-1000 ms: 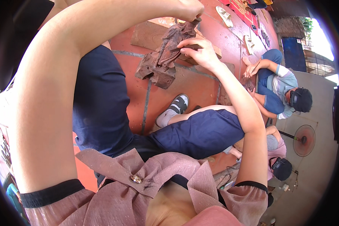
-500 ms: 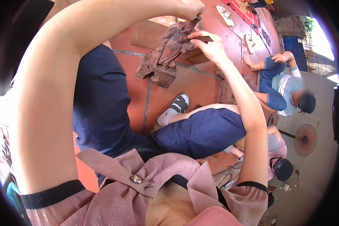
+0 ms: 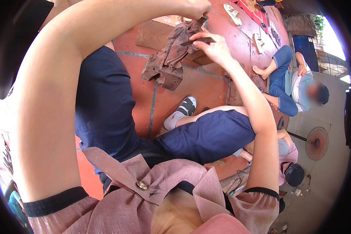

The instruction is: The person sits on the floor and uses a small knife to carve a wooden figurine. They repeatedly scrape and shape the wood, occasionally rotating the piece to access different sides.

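A reddish-brown carved figurine (image 3: 175, 45) with draped folds stands tilted on its blocky base (image 3: 163, 72) above the tiled floor. At its upper end, my left hand (image 3: 199, 9) is closed around the figurine's top; part of the grip is hidden behind the hand. My right hand (image 3: 216, 48) pinches a slim dark carving tool (image 3: 201, 40) between thumb and fingers. Its tip meets the figurine's side near the upper folds, though I cannot tell how deep it presses.
A flat brown board (image 3: 154, 35) lies behind the figurine on the red tiles. White sandals (image 3: 233, 15) sit farther off. Two people (image 3: 296, 85) are seated on the right, near a standing fan (image 3: 317, 143). My sandaled foot (image 3: 186, 106) rests below the figurine.
My right hand and the tool have shifted slightly left along the figurine. On the right, the seated person in blue has raised a knee and moved an arm. My left hand stays put.
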`<state>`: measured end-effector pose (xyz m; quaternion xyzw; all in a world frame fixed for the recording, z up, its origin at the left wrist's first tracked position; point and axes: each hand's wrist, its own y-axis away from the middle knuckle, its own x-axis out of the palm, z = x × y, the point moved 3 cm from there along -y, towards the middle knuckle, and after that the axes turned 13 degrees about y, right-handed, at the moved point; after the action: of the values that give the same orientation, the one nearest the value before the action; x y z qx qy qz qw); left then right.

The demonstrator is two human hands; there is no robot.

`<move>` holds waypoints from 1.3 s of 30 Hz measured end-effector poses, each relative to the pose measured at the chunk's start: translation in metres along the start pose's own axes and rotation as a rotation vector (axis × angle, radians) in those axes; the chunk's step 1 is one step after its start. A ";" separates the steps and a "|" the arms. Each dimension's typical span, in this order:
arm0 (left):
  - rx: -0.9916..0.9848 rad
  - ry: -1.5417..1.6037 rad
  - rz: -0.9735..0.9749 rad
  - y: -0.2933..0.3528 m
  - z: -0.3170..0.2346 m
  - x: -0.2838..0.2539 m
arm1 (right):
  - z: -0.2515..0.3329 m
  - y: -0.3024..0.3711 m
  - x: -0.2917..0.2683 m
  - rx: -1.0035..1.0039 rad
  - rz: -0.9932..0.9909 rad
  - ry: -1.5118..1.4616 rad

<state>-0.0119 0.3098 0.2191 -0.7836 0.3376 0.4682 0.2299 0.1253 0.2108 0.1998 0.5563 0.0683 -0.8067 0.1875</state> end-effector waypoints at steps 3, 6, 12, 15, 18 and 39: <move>0.030 0.047 -0.006 0.021 0.005 -0.015 | 0.015 -0.007 -0.001 -0.074 -0.070 0.023; -0.061 -0.001 0.020 0.022 -0.005 -0.018 | 0.030 0.004 0.009 -0.176 -0.002 -0.051; -0.014 0.032 -0.010 0.021 0.002 -0.014 | 0.003 -0.007 -0.006 -0.133 -0.086 0.014; -0.038 0.087 0.038 0.025 -0.007 -0.019 | 0.014 0.002 0.010 -0.224 -0.087 -0.041; -0.006 0.044 -0.014 0.021 0.003 -0.012 | 0.007 -0.004 0.008 -0.080 -0.033 0.022; 0.023 -0.042 0.001 0.023 -0.012 -0.018 | 0.003 0.005 0.003 -0.124 -0.041 -0.103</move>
<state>-0.0280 0.2916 0.2394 -0.7708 0.3383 0.4806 0.2458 0.1235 0.2050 0.1987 0.4998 0.1196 -0.8321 0.2085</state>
